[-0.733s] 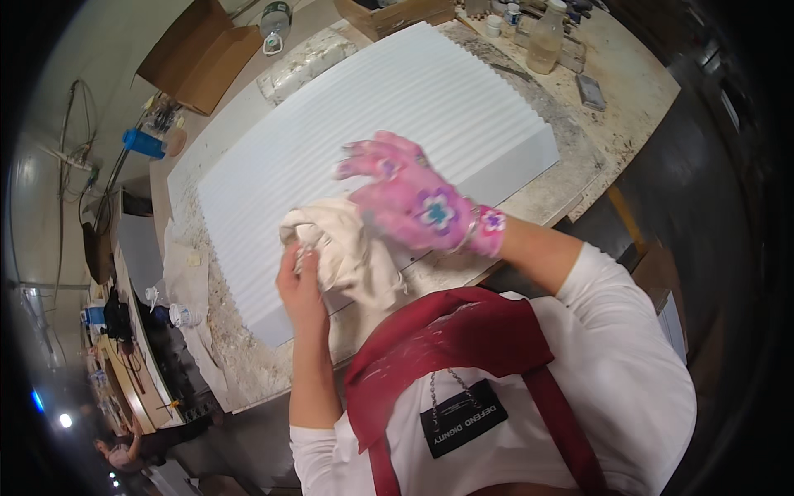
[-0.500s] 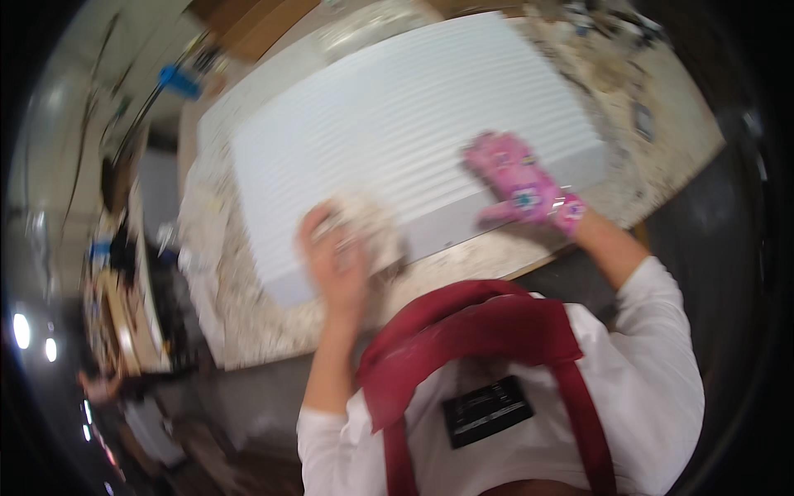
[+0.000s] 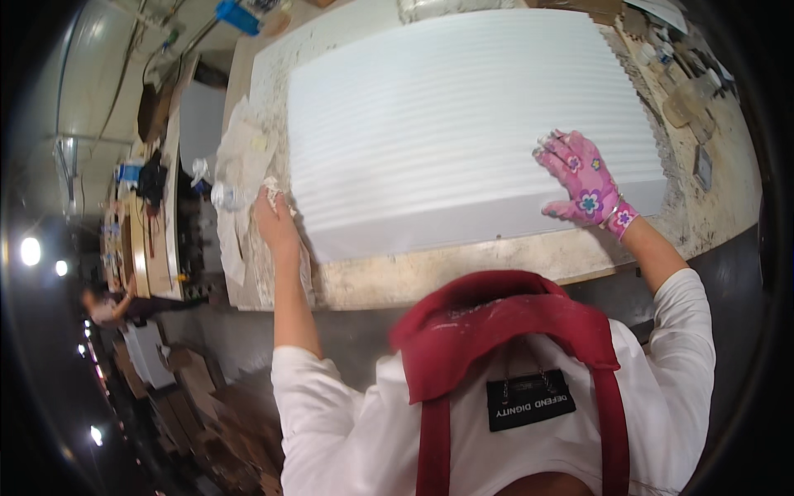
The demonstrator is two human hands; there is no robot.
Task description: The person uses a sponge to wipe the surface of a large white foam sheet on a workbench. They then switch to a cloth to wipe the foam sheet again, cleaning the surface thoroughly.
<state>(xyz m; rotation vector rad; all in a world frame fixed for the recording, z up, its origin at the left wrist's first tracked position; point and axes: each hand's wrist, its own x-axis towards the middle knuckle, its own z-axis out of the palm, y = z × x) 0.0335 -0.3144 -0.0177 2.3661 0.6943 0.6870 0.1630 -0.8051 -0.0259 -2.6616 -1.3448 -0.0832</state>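
Observation:
A large white panel with fine parallel ridges (image 3: 447,124) lies on the worktable, a smooth strip along its near edge. My right hand (image 3: 585,180), in a pink flowered glove, is spread flat on the panel's near right part; its fingertips look smeared. Bare, my left hand (image 3: 277,219) is just off the panel's left edge. Its fingers are closed on a crumpled whitish rag (image 3: 272,192), only partly visible. Beneath and beyond that hand lies a wrinkled pale sheet (image 3: 240,157) with clear crumpled wrap at its edge.
The worktable (image 3: 397,277) is stained and speckled. At the far right are tools and containers, with a phone-like dark object (image 3: 702,168) nearer. A blue object (image 3: 237,16) sits at the far left. Another person (image 3: 112,306) is at a bench on the left, near cardboard boxes (image 3: 194,376).
My left hand has moved left off the panel with the rag. The right hand stays spread on the panel. The whole view has shifted.

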